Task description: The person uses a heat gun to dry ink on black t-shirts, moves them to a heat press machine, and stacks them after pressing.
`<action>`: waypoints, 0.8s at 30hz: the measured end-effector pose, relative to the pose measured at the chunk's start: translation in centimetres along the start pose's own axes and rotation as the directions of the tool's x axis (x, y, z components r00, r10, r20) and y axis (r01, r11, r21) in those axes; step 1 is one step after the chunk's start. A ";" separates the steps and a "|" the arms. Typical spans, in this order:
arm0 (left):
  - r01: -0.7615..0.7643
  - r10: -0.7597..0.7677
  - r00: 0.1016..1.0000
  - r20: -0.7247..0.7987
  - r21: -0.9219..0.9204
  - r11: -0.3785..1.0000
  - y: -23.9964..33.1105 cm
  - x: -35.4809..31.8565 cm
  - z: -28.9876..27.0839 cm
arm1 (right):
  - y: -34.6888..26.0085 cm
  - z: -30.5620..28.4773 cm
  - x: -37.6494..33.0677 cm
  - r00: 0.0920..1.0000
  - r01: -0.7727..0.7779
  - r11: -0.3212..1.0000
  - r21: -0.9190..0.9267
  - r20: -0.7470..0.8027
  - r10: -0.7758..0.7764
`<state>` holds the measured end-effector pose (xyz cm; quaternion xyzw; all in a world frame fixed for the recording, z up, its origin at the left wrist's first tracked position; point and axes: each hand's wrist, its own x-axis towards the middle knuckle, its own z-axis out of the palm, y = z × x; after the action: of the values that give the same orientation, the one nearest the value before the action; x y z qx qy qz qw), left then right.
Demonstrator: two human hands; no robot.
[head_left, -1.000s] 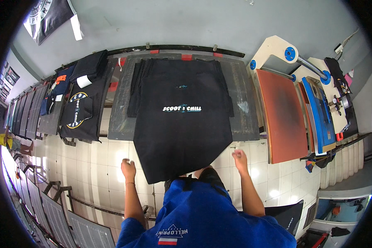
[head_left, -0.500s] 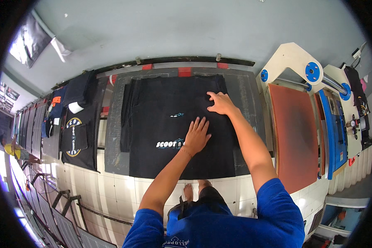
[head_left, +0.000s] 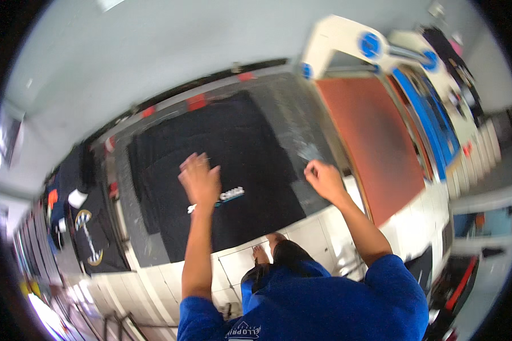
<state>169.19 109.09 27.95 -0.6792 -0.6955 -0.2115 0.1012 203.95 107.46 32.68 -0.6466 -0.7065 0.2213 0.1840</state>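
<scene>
A black garment [head_left: 242, 150] with a white and teal print lies spread on a dark grey board [head_left: 287, 108], over more black cloth at its left side. My left hand [head_left: 202, 184] rests on or just above the garment, fingers stretched out and its wrist partly covering the print. To the right of the cloth, over the board's edge, my right hand [head_left: 327, 183] has its fingers curled into a pinch. Whether anything small sits between those fingertips is hidden by blur.
On the right stands a press with a reddish-brown flat pad [head_left: 370, 142], a white frame [head_left: 324, 42] and a blue-edged panel [head_left: 429, 122]. Another printed black garment [head_left: 99, 236] lies on a board to the left. A grey wall [head_left: 153, 51] rises behind.
My right hand has left the garment's upper right and come down to the right, beyond its edge. My left hand has shifted over the cloth. The whole view has turned and tilted.
</scene>
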 end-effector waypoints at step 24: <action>0.113 0.935 0.148 0.323 -0.945 0.308 36.0 -29.8 -2.7 | 16.8 -1.8 -78.9 -0.812 -0.534 -0.521 0.666 -0.230 0.537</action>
<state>206.00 80.66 23.21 -0.8079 -0.1302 -0.0444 -0.5730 226.50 30.24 27.00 -0.8985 0.4177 -0.0164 0.1340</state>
